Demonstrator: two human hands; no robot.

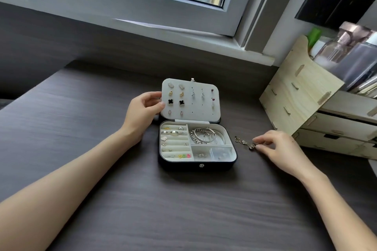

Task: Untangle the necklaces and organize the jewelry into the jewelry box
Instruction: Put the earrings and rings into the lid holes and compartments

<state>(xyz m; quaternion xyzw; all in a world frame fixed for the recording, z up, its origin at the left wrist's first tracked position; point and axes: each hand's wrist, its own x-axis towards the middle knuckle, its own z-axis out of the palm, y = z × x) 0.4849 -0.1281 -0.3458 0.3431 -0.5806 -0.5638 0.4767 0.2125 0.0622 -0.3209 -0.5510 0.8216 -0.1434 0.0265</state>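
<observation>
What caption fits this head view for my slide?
Left hand holds the earring panel of the open jewelry box while the right hand pinches a chain on the desk.

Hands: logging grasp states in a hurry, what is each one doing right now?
Left hand: closed, gripping the left edge of the earring panel.
Right hand: closed, pinching one end of the chain on the desk.

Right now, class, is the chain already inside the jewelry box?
No: the chain lies on the desk beside the jewelry box, where the right hand pinches its end.
</observation>
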